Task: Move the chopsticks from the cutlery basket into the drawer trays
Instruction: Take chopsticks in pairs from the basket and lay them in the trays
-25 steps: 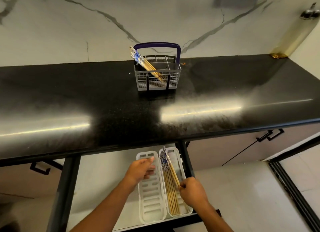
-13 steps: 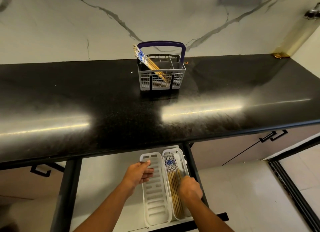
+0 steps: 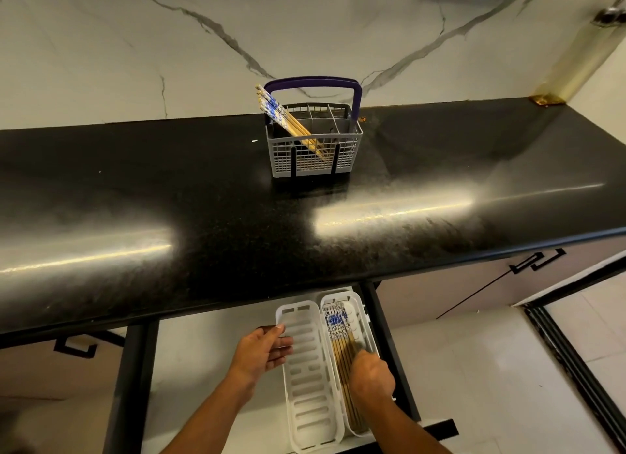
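Down in the open drawer, the right hand lies knuckles-up over the chopsticks in the right tray; its fingertips are hidden under the hand, so whether they pinch the sticks or only press them flat cannot be told, though pressing seems likelier. The left hand rests relaxed, fingers nearly straight, its thumb tip touching the rim of the left tray, which holds nothing and touches the right tray at its three o'clock side. Outward from the hands, at twelve o'clock on the black counter, the cutlery basket stands near the wall, and a remaining bundle of chopsticks leans toward its ten o'clock corner. So the task looks partly done. The risks: the right hand lifting away could drag a stick out over the tray's rim; the loosely steadied trays could slide in the drawer under a sideways push; and a careless grab at the leaning bundle could tip the light basket or scatter sticks across the counter.
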